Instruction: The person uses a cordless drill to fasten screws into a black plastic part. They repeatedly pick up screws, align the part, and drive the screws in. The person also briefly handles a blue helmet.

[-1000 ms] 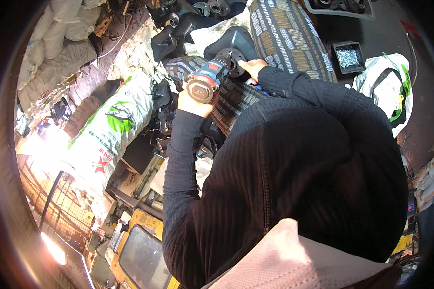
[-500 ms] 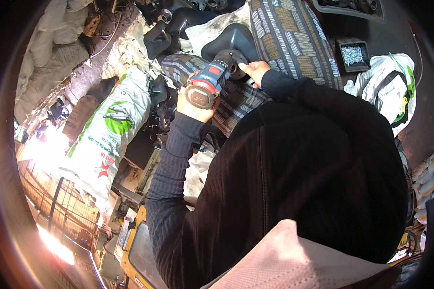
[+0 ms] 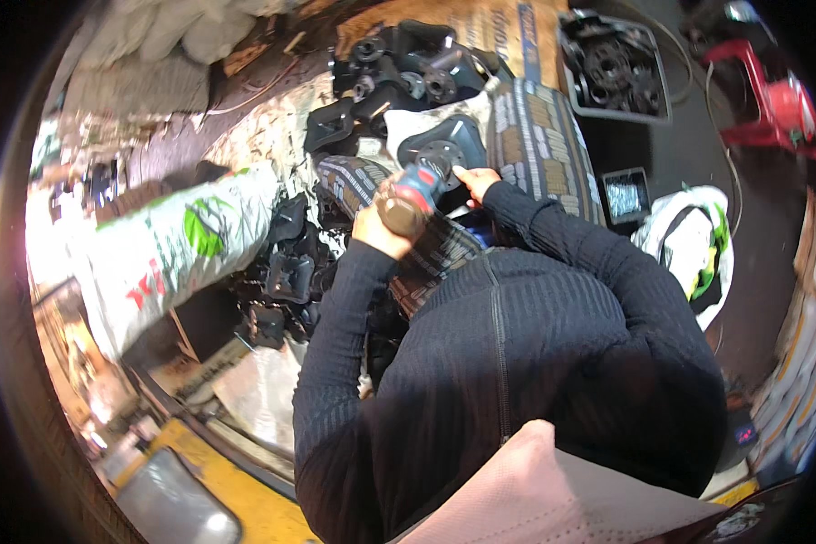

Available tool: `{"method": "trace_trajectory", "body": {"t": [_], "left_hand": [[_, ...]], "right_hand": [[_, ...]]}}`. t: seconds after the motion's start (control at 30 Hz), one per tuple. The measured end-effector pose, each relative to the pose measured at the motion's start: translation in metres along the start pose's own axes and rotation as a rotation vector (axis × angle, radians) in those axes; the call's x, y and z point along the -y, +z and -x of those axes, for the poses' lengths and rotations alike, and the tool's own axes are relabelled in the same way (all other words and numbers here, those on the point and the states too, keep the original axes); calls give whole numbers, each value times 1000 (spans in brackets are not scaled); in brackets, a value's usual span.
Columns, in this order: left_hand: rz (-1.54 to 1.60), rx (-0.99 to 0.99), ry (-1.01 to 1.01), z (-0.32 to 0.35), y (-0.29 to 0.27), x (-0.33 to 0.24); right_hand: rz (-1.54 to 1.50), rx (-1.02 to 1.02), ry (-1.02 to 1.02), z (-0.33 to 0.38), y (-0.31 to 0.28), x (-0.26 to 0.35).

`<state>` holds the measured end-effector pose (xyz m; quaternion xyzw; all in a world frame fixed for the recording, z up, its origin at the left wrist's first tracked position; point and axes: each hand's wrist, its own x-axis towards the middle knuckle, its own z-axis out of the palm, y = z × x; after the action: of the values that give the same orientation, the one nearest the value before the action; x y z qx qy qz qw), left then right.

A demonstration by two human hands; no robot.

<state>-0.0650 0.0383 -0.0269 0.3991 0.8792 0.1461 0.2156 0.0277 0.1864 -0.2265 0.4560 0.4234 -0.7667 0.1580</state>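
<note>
My left hand is wrapped round a blue and red cordless drill, blurred by motion. The drill's front end meets the round flange of a black part with a wide, box-shaped base. At the flange's right edge, my right hand has its thumb and fingers closed on the rim. Whether a screw sits between them is too small to tell. The part lies by a patterned cushion, with more of the patterned cloth below the drill. The drill's tip is hard to make out.
More black parts are heaped beyond my hands, and others lie left. A grey bin holds round black parts. Nearer stands a small tray of screws, beside a white bag. A red plastic stool is far right; a filled white-green sack is left.
The view has shifted, showing more of the far heap, the bin and the red stool. Both hands remain at the flange, the left with the drill and the right at the rim.
</note>
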Motion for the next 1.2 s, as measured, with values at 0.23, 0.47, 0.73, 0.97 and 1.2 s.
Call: {"method": "trace_trajectory", "body": {"t": [0.23,0.47,0.73,0.97,1.2], "left_hand": [[235,101,-263,137,45,-1],[483,-71,-383,176,88,25],[333,309,-323,176,50,37],[432,-528,-715,155,57,286],[117,49,-845,-3,199,472]], "right_hand": [[261,-26,-434,-17,19,51],[924,-43,-462,-98,142,144],[881,363,-821,-45,193,90],[674,124,-427,48,96,58],[509,-318,-495,94,-21,74]]}}
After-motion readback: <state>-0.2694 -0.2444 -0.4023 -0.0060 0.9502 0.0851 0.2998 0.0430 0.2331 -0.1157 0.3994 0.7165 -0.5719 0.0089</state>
